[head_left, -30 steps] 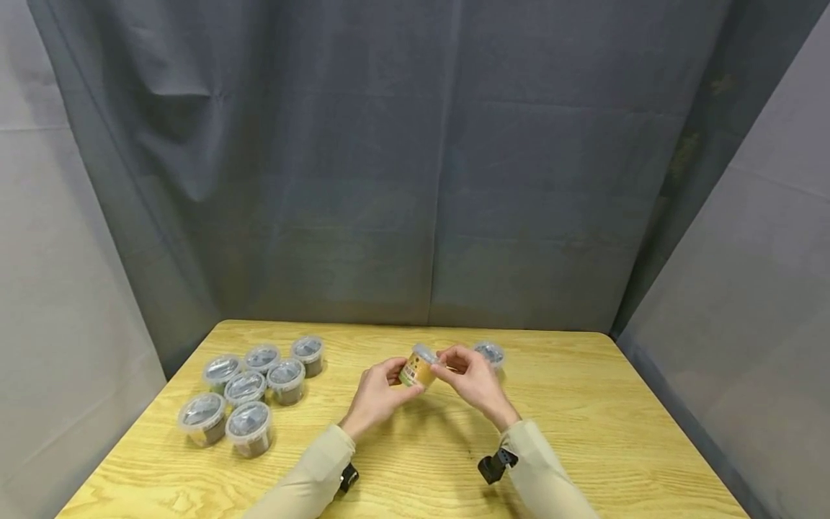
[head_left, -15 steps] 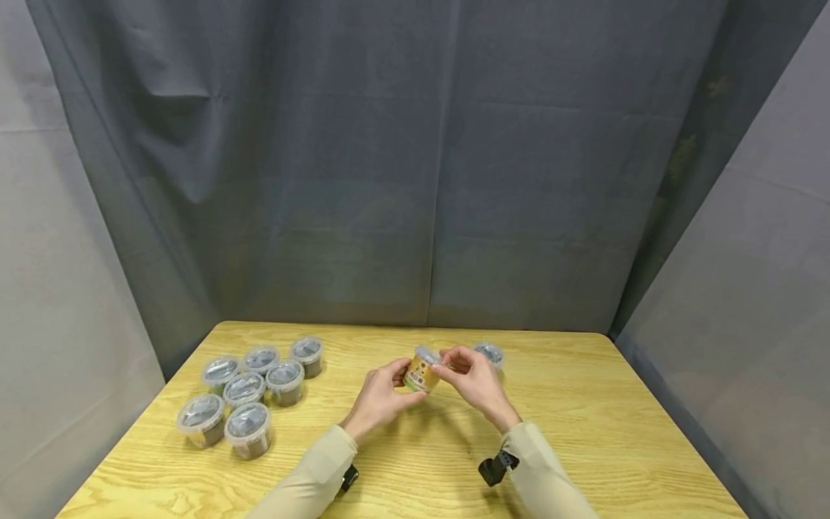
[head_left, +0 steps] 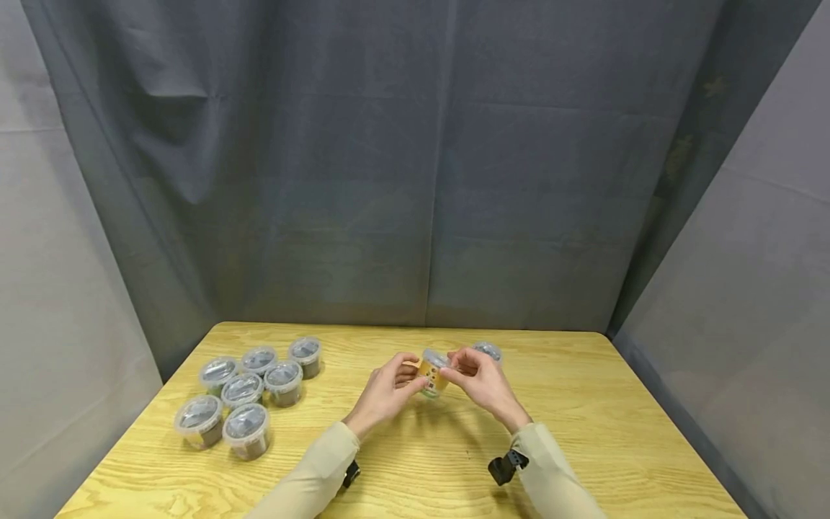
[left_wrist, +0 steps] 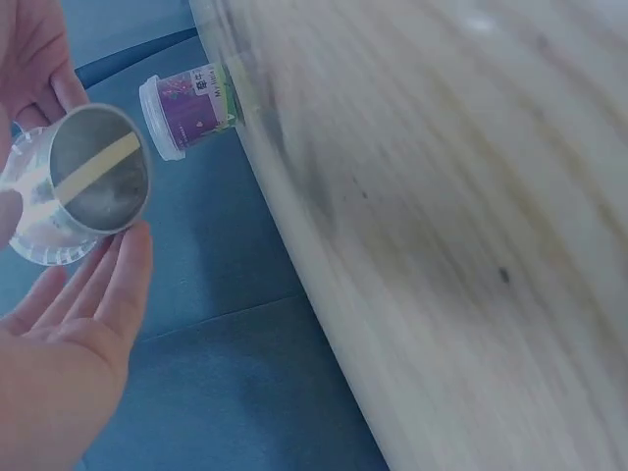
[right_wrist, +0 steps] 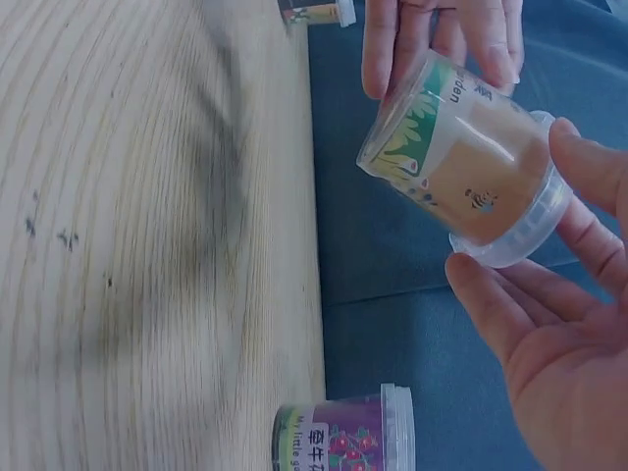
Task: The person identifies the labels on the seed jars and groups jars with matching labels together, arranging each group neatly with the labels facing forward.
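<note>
Pinching the tilted orange-labelled cup [right_wrist: 461, 157] by its lid [right_wrist: 525, 231]: that's the right hand [head_left: 485, 383]!
Left hand [head_left: 385, 391], fingers loosely spread, just beside it.

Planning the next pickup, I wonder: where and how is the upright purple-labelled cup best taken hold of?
Probably take the purple-labelled cup by its sides, just below the lid, coming from above and from its right in the head view. It stands upright, the lid juts out past the sides beneath, and the right grip partly hides its near side there.
</note>
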A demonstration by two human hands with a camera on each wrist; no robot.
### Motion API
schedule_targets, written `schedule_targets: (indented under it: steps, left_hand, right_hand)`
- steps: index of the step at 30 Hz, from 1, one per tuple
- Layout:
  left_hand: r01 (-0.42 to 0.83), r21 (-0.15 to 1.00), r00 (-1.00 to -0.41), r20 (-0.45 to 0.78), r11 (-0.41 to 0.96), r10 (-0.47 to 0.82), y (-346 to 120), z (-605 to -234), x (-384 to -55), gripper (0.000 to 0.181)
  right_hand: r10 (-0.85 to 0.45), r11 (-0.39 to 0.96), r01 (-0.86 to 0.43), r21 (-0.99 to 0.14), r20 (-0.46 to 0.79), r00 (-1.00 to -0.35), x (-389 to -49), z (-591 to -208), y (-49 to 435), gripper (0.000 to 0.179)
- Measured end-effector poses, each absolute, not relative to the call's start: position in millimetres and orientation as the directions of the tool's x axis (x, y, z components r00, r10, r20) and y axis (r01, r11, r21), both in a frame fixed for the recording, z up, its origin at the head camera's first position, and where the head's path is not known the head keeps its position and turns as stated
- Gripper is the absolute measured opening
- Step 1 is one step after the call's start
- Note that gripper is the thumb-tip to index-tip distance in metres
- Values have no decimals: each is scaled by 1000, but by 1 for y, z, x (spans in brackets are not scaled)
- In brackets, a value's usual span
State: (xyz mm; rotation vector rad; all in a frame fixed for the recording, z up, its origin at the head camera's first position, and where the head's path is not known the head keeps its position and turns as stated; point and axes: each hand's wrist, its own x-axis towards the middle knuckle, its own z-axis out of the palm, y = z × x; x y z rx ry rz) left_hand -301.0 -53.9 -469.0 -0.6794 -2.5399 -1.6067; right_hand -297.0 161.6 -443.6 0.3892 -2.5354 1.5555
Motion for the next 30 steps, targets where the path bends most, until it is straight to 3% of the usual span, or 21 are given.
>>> schedule_targets:
  steps: [8,19,30]
  left_hand:
    - [480,804,-852,333,352,404,-50,-461,-308,41]
    - [507,807,-770,268,302,579,-36,-466,-319,30]
    - [517,805,-794,325,289,514,-3,-470,-311,25]
  right_hand:
    - [-239,433,-350,-830,269,-933,-295,-443,172,21]
    - [-303,420,-367,-830,253,-919,-294,-453,195,19]
    - [-239,502,-323,-802,231,-943,-289,-456,221,23]
